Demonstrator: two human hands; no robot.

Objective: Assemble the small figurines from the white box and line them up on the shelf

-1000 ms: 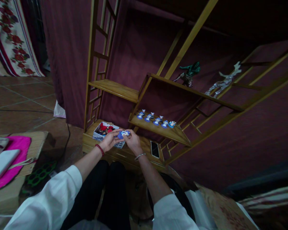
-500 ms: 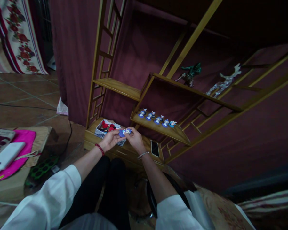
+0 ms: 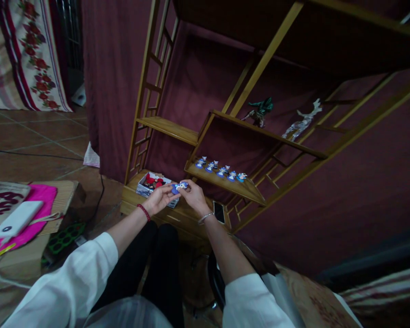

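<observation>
Between my two hands is a small blue-and-white figurine [image 3: 180, 186], lying on its side. My left hand [image 3: 159, 199] grips its blue base end with fingers and thumb. At the other end, my right hand [image 3: 193, 196] pinches it near the top. Just behind the left hand stands an open white box [image 3: 142, 188] with red and dark pieces [image 3: 156, 182] inside. Beyond the right hand, several similar figurines [image 3: 221, 171] stand in rows on a wooden shelf [image 3: 222, 181].
A smartphone [image 3: 219, 212] lies on the cabinet's low top. On an upper shelf stand a dark green statuette [image 3: 261, 109] and a clear deer figure [image 3: 302, 122]. To the left, a table holds a white power bank [image 3: 18, 220] on a pink cloth [image 3: 50, 197]. A black stool [image 3: 216, 278] is below right.
The camera view has shifted slightly, so the shelves appear a little lower and further left. Both hands keep hold of the figurine in almost the same pose.
</observation>
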